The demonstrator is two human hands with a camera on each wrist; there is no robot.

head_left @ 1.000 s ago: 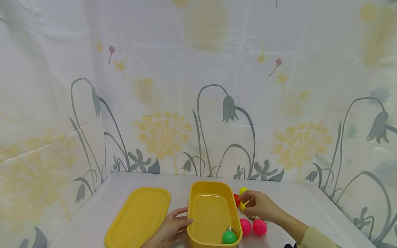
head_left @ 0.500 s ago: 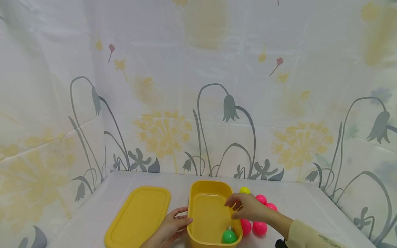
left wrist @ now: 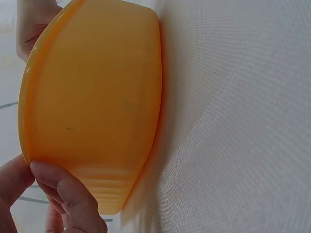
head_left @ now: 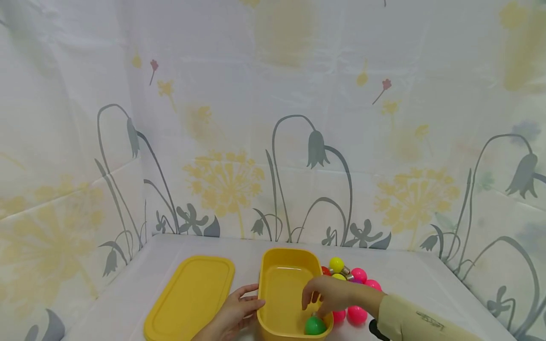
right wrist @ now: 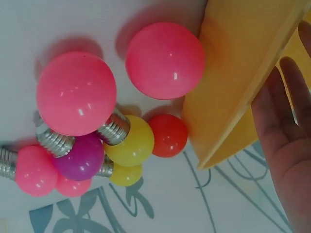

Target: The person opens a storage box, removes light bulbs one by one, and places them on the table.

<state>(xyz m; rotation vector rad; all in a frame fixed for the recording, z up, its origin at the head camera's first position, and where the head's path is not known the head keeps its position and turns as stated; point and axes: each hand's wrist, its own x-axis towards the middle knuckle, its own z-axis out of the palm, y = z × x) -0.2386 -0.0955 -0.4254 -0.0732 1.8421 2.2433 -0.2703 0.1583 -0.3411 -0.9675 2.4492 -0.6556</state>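
A yellow plastic box (head_left: 283,284) stands uncovered at the table's front. My left hand (head_left: 239,308) pinches its left rim, thumb over the edge and fingers against the outer wall (left wrist: 92,87). Inside the box, at the near right corner, lies a green light bulb (head_left: 314,326) with its metal base pointing away. My right hand (head_left: 330,294) reaches over the right rim into the box, fingers pointing down and slightly bent, apart from each other. Its thumb is close to the green bulb's base; whether they touch cannot be told. Nothing shows between the right fingers (right wrist: 277,102).
Right of the box lie several bulbs: a red bulb (right wrist: 167,136), a yellow bulb (right wrist: 131,143), a purple bulb (right wrist: 80,158) and pink bulbs, one pink bulb (right wrist: 165,60) beside the wall. A yellow lid (head_left: 192,296) lies flat on the left. A patterned cloth (head_left: 273,142) hangs behind.
My right hand has moved left from above the loose bulbs, across the right rim and down into the box near the green bulb. The left hand and the box have stayed in place.
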